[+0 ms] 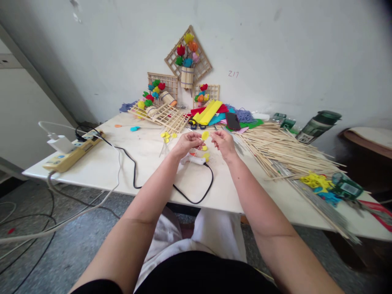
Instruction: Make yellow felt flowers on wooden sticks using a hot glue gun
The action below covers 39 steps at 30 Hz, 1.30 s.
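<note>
Above the table's middle, a small round yellow petal (pixel 205 135) is held between my two hands. My left hand (pixel 190 143) has its fingers curled and pinched at the petal's left edge. From the other side, my right hand (pixel 223 143) pinches close to it, seemingly on a thin wire stem. More yellow petals (pixel 206 157) show just below my hands. A white glue gun (pixel 196 159) lies under my left hand, its black cord looping toward me. Left of my hands, a group of yellow petals (pixel 165 135) on thin wires rests on the table (pixel 153 163).
Lattice panels with colourful flowers (pixel 187 61) stand against the wall. Yellow crepe paper (pixel 208 113), scissors (pixel 196 124) and a phone (pixel 232 121) lie behind my hands. Thin wooden sticks (pixel 284 147) cover the right side. A power strip (pixel 72 153) with cords sits left.
</note>
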Each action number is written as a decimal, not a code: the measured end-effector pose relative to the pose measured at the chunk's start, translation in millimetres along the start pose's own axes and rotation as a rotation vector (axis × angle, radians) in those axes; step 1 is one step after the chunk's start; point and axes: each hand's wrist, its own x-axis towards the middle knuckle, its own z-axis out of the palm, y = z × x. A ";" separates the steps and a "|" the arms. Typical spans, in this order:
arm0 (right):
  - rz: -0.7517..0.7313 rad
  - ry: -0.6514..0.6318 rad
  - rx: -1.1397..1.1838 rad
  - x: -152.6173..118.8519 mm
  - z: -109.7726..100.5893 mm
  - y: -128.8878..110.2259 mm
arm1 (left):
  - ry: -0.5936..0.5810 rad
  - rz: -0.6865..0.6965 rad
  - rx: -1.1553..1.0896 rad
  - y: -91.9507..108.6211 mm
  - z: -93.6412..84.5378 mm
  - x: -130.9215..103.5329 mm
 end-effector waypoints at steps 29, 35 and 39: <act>0.051 -0.111 0.183 2.1 11.7 7.0 | -0.050 0.003 0.055 -5.0 2.1 1.0; 0.061 -0.141 0.198 3.3 9.0 7.3 | -0.036 -0.008 0.014 -2.0 5.4 -0.5; 0.092 -0.186 0.261 2.5 6.6 9.1 | 0.009 0.011 -0.015 0.4 5.6 -0.6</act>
